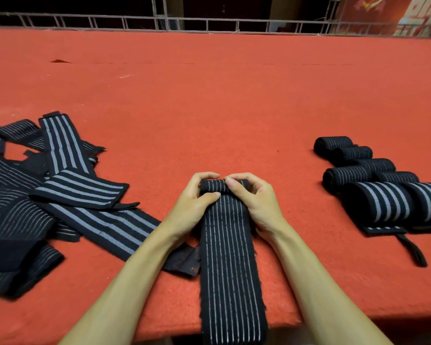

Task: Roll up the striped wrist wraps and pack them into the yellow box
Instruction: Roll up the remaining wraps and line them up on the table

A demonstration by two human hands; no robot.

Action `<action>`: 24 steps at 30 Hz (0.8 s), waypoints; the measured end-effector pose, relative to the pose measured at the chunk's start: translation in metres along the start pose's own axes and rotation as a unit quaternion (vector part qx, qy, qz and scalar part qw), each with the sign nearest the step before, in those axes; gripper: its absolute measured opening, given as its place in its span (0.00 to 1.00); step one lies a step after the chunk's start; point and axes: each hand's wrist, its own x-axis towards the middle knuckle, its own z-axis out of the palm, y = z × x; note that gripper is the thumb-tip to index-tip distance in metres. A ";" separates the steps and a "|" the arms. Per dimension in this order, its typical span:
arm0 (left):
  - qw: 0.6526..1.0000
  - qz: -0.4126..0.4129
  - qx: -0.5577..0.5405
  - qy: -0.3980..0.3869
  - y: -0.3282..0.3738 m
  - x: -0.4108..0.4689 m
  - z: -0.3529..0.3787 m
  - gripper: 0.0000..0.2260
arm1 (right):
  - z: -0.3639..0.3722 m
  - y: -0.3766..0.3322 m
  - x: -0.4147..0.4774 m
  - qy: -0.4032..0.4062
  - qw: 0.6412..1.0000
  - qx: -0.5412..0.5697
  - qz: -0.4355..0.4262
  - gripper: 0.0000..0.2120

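A black wrist wrap with thin white stripes [230,257] lies lengthwise in front of me, its near end hanging over the table edge. Its far end is curled into a small roll [215,186]. My left hand [197,202] and my right hand [254,197] both pinch that roll, thumbs on the near side and fingers curled over the top. Several unrolled striped wraps [60,190] lie in a loose heap at the left. Several rolled wraps [373,180] are grouped at the right. No yellow box is in view.
The table is covered in red felt [209,100], with a wide bare stretch behind my hands. A metal railing [209,23] runs along the far edge. A loose black strap [413,252] trails from the right group toward the front edge.
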 end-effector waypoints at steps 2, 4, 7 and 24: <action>0.999 -0.020 -0.039 -0.003 -0.001 0.000 0.000 0.13 | -0.001 0.001 -0.001 -0.002 1.000 -0.002 -0.009 0.07; 0.999 -0.027 -0.037 0.013 0.000 0.000 0.001 0.17 | -0.001 0.000 -0.002 -0.002 1.000 0.004 -0.015 0.10; 0.999 -0.015 0.026 0.023 0.001 -0.001 0.000 0.14 | -0.002 0.002 -0.002 -0.005 1.000 0.014 -0.019 0.12; 0.991 0.086 0.102 0.010 -0.004 0.000 -0.009 0.15 | 0.015 -0.003 -0.011 0.025 0.999 -0.018 0.033 0.09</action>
